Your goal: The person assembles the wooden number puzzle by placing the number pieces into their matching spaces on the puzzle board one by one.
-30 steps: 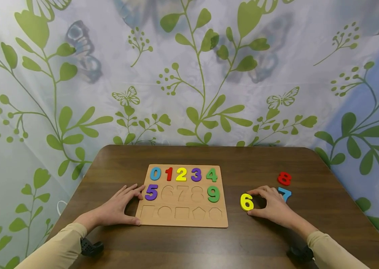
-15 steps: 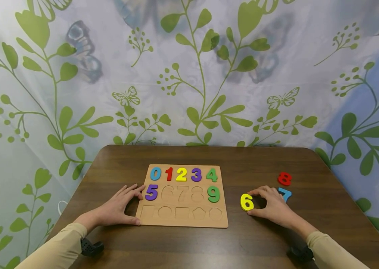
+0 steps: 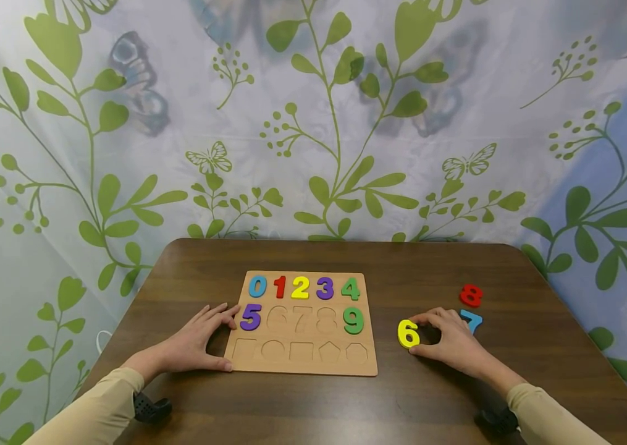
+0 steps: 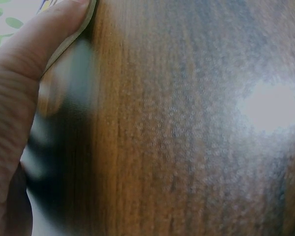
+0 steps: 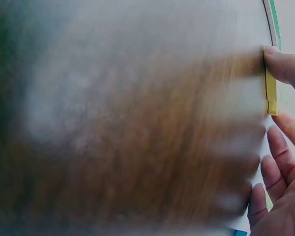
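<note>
My right hand (image 3: 449,340) pinches a yellow number 6 (image 3: 408,334) between thumb and fingers, right of the puzzle board. In the right wrist view the yellow 6 (image 5: 271,93) shows edge-on between thumb and fingertip. A wooden number puzzle board (image 3: 302,364) lies flat on the table. My left hand (image 3: 196,343) touches its left edge with spread fingers, the thumb at the near left corner. The board bears a 0 to 4 row, with a purple 5 (image 3: 251,317) and a green 9 (image 3: 353,321) below. Recesses for 6, 7 and 8 show bare between them.
A blue 7 (image 3: 471,321), partly behind my right hand, and a red 8 (image 3: 471,295) lie at the right of the brown table (image 3: 313,414). The board's near row has several bare shape recesses. A leaf-patterned curtain (image 3: 313,123) hangs behind the table.
</note>
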Tool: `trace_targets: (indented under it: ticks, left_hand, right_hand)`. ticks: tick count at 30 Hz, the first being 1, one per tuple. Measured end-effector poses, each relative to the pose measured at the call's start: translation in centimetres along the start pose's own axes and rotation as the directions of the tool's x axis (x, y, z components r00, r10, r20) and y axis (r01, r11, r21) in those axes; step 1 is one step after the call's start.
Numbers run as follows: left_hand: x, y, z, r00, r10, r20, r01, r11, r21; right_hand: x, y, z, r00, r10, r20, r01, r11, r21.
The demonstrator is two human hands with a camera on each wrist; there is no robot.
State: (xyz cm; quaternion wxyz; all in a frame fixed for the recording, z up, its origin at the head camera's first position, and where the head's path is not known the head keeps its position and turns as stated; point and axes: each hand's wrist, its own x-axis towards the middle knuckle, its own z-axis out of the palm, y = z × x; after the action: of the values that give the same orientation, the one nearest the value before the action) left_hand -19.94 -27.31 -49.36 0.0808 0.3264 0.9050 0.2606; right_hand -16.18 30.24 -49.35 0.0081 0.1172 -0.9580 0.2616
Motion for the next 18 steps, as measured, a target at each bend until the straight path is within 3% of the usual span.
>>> trace_targets:
  ticks: [18]
  left_hand:
    - [0.11,0.07,-0.08,1.000,-0.004,0.006,0.004,1.000,0.013]
  right_hand:
    - [-0.06,-0.25,0.10,1.000,-0.006,0.000,0.006,1.000,-0.014]
